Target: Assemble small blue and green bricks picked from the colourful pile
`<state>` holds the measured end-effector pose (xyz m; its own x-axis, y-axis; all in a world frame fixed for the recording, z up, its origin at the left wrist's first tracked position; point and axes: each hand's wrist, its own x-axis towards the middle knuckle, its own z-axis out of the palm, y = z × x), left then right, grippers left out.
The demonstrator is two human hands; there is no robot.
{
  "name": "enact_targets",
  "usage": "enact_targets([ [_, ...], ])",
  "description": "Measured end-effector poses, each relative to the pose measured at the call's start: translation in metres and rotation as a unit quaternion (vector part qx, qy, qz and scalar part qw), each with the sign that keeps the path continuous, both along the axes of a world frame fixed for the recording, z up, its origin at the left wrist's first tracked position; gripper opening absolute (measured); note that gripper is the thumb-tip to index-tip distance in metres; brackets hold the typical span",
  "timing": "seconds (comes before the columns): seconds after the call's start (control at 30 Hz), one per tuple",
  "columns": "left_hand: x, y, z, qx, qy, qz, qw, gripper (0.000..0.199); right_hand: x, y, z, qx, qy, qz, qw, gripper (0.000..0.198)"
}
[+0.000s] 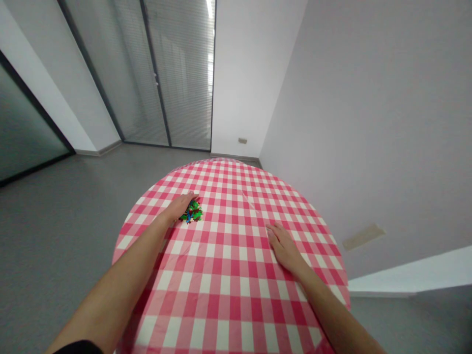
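Observation:
A small heap of tiny coloured pieces, mostly green with some blue and red, lies left of centre on the red-and-white checked tablecloth. They are too small to name by kind. My left hand rests at the heap's left and far side, fingers stretched out and partly hidden behind the pieces; I see nothing gripped in it. To the right, apart from the heap, my right hand lies on the cloth with its fingers extended and nothing in them.
The round table stands near a white wall on the right. Behind it are a glass partition with blinds and a wall socket. Grey floor shows on the left.

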<state>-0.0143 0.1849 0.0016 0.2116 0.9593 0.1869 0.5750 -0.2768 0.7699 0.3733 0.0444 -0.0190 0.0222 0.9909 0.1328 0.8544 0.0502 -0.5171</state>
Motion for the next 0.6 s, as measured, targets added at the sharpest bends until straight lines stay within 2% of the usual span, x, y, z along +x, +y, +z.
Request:
enact_targets([
  [0.17,0.017,-0.001,0.002,-0.003,0.022,-0.077,0.997,0.064,0.002,0.035,0.015,0.011,0.076,-0.038,0.996,0.064],
  [0.33,0.035,-0.007,-0.002,-0.009,-0.005,-0.114,0.993,0.066,-0.014,0.068,0.015,0.05,0.06,-0.047,0.996,0.061],
  [0.47,0.052,-0.018,0.003,-0.026,-0.006,-0.154,0.988,0.072,-0.026,0.073,0.004,0.078,0.047,-0.044,0.995,0.058],
  [0.6,0.067,-0.031,0.006,-0.024,-0.006,-0.207,0.978,0.068,-0.025,0.07,0.0,0.07,0.043,-0.037,0.996,0.055],
])
